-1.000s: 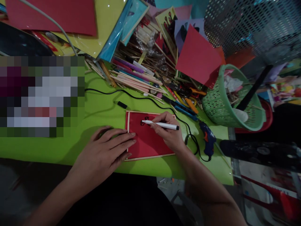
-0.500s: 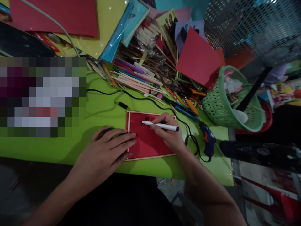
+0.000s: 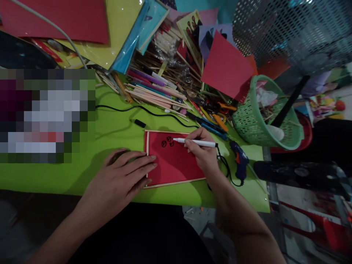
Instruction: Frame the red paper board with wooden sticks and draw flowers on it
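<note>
A red card (image 3: 173,165) edged with thin wooden sticks lies on the green table in front of me. Several small black round marks (image 3: 167,141) are drawn near its upper left. My right hand (image 3: 202,148) pinches a white marker (image 3: 199,142), its tip at or just over the card beside the marks. My left hand (image 3: 129,170) rests flat, fingers stretched out, with the fingertips on the card's left edge. A black marker cap (image 3: 140,123) lies on the table above the card's left corner.
Wooden sticks (image 3: 154,96) and markers are piled behind the card. A glue gun (image 3: 238,161) with a black cord lies to the right, below a green basket (image 3: 242,113). Red sheets (image 3: 224,68) lie at the back. A blurred patch covers the left side.
The marker tip has moved a little to the right, off the left mark, and another black mark shows on the card. My left hand stays on the card's edge. The view has shifted slightly.
</note>
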Tool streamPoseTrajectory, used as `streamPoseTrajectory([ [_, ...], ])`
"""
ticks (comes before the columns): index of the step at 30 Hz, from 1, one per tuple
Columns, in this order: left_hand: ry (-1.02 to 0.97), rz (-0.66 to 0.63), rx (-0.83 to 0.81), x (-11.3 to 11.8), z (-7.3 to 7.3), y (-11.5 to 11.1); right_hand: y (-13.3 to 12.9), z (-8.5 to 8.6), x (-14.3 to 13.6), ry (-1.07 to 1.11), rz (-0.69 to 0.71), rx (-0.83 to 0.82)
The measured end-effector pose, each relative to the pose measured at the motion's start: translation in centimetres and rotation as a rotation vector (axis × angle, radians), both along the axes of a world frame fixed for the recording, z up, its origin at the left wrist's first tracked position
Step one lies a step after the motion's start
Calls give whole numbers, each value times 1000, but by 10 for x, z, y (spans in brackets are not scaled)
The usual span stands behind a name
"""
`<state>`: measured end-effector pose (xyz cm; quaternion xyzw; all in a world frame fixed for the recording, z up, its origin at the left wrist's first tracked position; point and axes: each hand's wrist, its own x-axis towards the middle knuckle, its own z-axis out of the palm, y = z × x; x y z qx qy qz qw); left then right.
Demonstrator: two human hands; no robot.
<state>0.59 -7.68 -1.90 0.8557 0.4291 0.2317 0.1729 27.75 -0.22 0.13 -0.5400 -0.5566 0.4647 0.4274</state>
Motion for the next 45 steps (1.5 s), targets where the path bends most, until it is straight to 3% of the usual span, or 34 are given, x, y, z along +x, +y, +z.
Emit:
streamPoseTrajectory([
  [17, 13, -6, 58, 0, 0, 2, 1, 1, 1, -73, 46, -1],
  [45, 19, -10, -10, -1, 0, 0, 0, 3, -3, -104, 52, -17],
])
